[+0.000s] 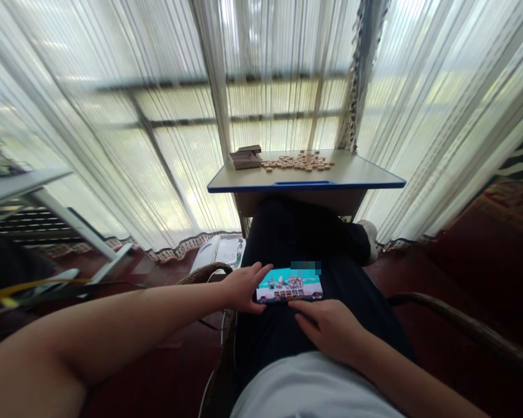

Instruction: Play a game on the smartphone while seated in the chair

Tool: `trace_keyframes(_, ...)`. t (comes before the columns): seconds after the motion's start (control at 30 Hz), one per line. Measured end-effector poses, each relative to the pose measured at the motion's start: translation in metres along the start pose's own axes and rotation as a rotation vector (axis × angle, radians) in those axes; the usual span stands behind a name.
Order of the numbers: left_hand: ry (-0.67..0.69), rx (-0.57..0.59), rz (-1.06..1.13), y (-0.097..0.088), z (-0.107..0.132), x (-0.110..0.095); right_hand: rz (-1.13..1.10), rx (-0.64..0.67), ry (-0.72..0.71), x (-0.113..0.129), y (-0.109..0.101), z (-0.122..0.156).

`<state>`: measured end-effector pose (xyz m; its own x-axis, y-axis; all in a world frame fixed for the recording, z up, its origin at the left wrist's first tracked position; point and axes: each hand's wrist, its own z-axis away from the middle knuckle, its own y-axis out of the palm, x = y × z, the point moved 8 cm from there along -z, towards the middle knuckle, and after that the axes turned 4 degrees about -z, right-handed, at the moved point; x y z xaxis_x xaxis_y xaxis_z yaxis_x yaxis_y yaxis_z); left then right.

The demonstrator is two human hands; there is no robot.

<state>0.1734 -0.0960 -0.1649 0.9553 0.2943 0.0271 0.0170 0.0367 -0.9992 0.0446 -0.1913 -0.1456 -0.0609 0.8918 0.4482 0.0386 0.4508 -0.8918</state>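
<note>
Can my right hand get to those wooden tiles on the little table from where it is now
Probably, but not without leaning. The right hand rests at the phone on the lap, and the wooden tiles lie far back on the table, beyond the crossed legs. Nothing blocks the path.

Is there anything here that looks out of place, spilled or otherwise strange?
Nothing is damaged or spilled. The wooden tiles lie loosely scattered on the table beside the wooden racks, not in rows. Both hands, left hand and right hand, hold a phone lying flat on the lap.
</note>
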Motion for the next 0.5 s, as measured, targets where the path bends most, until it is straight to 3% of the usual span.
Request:
trace_keyframes(0.17, 0.008, -0.008, 0.005, -0.002, 0.0, -0.002, -0.05, 0.002, 0.065, -0.013, 0.0, -0.005)
trace_keyframes(0.37, 0.005, -0.005, 0.006, -0.003, 0.0, -0.002, -0.194, 0.022, 0.001, -0.007, -0.003, -0.006)
trace_keyframes(0.5, 0.011, -0.014, 0.013, -0.001, 0.0, -0.001, -0.14, -0.026, 0.037, -0.012, -0.007, -0.005)
